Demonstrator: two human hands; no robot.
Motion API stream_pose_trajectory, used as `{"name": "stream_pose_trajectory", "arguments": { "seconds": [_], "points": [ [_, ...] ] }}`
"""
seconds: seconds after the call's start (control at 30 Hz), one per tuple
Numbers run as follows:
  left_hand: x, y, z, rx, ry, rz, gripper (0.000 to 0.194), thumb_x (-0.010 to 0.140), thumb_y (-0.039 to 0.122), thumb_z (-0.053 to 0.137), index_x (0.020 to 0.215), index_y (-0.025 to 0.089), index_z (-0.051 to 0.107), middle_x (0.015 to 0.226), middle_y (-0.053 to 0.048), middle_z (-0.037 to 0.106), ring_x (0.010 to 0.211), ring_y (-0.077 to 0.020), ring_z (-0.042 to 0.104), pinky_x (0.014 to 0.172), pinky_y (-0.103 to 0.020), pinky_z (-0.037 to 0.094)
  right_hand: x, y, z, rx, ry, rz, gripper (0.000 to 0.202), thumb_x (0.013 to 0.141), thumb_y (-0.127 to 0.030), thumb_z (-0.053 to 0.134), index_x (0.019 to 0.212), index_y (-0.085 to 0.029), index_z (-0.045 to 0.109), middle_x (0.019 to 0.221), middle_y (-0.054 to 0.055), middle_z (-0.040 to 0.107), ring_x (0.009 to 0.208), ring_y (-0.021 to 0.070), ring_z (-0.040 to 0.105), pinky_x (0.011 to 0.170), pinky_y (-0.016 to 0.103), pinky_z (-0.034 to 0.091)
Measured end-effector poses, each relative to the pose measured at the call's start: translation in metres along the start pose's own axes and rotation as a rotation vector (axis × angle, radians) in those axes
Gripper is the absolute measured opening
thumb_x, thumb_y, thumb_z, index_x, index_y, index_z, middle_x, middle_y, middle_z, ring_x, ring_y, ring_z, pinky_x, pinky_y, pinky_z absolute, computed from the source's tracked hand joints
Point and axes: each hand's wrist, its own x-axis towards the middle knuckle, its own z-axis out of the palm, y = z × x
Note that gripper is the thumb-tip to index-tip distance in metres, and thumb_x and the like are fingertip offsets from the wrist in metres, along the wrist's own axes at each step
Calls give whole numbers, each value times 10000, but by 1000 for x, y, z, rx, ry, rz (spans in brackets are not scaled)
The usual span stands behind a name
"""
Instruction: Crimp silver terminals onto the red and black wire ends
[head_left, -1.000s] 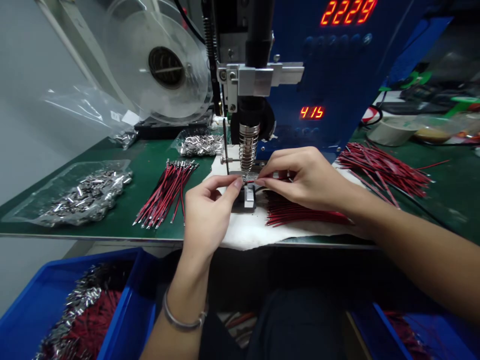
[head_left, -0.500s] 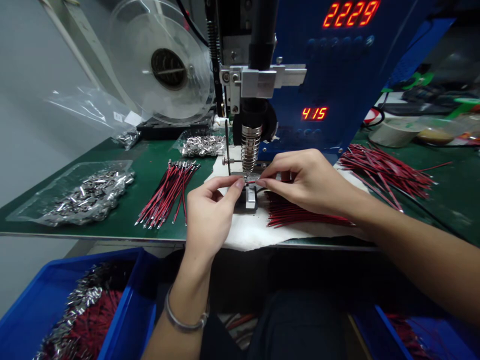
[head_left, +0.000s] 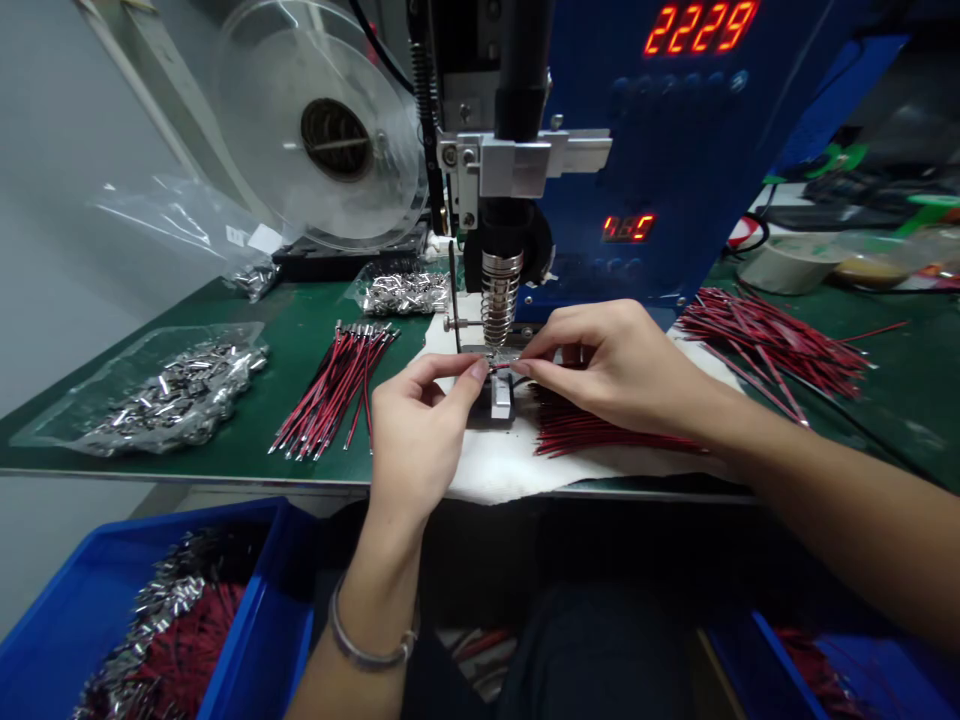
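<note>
Both hands meet at a small metal block (head_left: 502, 397) under the spring-wrapped tip (head_left: 501, 300) of a soldering machine. My right hand (head_left: 619, 360) pinches a thin red wire (head_left: 503, 366) between thumb and fingertips, from the right. On the left, my left hand (head_left: 420, 430) is closed in a pinch at the wire's other end; whatever sits between its fingertips is hidden. A bundle of red and black wires (head_left: 600, 436) lies on a white cloth (head_left: 487, 475) beneath my right hand.
Left on the green table (head_left: 300, 305) are wires with metal ends (head_left: 334, 390) and bags of metal parts (head_left: 180, 395). More wires (head_left: 772, 340) lie right. Behind stand a clear reel (head_left: 255, 100) and a blue machine housing (head_left: 675, 130). Blue bins (head_left: 262, 600) sit below the table.
Both hands hold nearly the same pose at the block. The lower red display shows only part of its digits now; the upper number is unchanged.
</note>
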Motion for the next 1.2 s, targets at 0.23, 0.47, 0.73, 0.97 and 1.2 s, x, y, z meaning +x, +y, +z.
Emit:
{"name": "stream_pose_trajectory", "arguments": {
  "seconds": [0.23, 0.47, 0.73, 0.97, 1.2],
  "points": [
    [0, 0, 0, 0, 5, -2, 240, 733, 387, 730, 864, 187, 759, 719, -46, 682, 610, -138, 577, 541, -235, 422, 0, -2, 0, -8, 7, 6, 102, 798, -171, 642, 787, -136, 737, 705, 38, 682, 591, 105, 552, 566, 233, 409],
    [0, 0, 1, -21, 6, -10, 240, 730, 382, 733, 865, 185, 761, 712, -49, 682, 607, -146, 586, 540, -242, 430, 0, -3, 1, -15, 15, 23, 105, 796, -179, 643, 780, -140, 740, 697, 35, 686, 581, 104, 549, 548, 230, 400],
    [-1, 0, 1, -23, 2, -21, 245, 730, 387, 735, 866, 186, 764, 751, -56, 695, 643, -154, 606, 562, -244, 447, 0, -7, 1, -9, 18, 68, 109, 781, -157, 637, 753, -134, 740, 673, 33, 687, 556, 102, 542, 534, 236, 392],
    [-1, 0, 0, -31, 5, -21, 246, 723, 376, 741, 870, 180, 765, 742, -56, 696, 645, -163, 618, 540, -243, 449, 1, -6, 2, -5, 18, 69, 115, 790, -172, 633, 732, -139, 727, 654, 23, 672, 549, 99, 533, 533, 236, 380],
    [-1, 0, 0, -43, -4, -24, 242, 724, 375, 741, 866, 180, 763, 736, -61, 694, 635, -166, 620, 535, -250, 454, -1, -6, 2, -4, 23, 67, 118, 794, -178, 629, 737, -143, 727, 650, 23, 667, 538, 96, 521, 526, 237, 379]
  ]
}}
